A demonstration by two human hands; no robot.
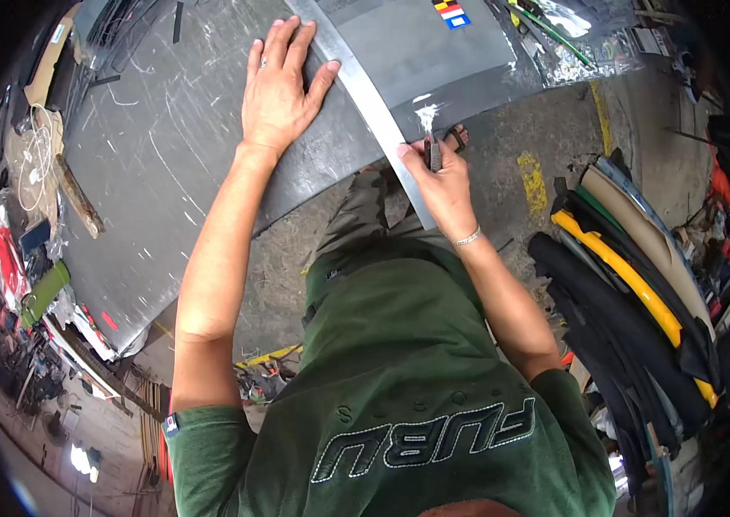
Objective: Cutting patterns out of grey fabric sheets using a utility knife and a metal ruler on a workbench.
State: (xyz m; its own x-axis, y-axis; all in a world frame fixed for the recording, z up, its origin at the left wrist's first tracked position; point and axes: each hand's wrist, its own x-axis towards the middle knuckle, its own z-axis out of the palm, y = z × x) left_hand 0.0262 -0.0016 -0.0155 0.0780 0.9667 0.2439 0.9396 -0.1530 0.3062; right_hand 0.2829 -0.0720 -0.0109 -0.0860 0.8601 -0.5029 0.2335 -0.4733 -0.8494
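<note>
My left hand (277,108) lies flat with fingers apart on the dark, scratched work surface (149,181), its fingertips at the left edge of a long metal straightedge (369,102). The straightedge runs slantwise across the surface and sticks out past its near edge. In my closed right hand (449,194) is a utility knife (432,155), held by the straightedge's right side at the surface's near edge; its tip is too small to make out. A dark grey sheet (434,56) lies right of the straightedge, marked with a small colourful sticker (451,13).
Rolls of black, yellow and beige material (632,284) stand to the right. Clear plastic and a green strip (567,43) lie at the far right of the surface. On the left are a coil of white cord (33,164), a wooden stick (79,198) and a green roll (44,293).
</note>
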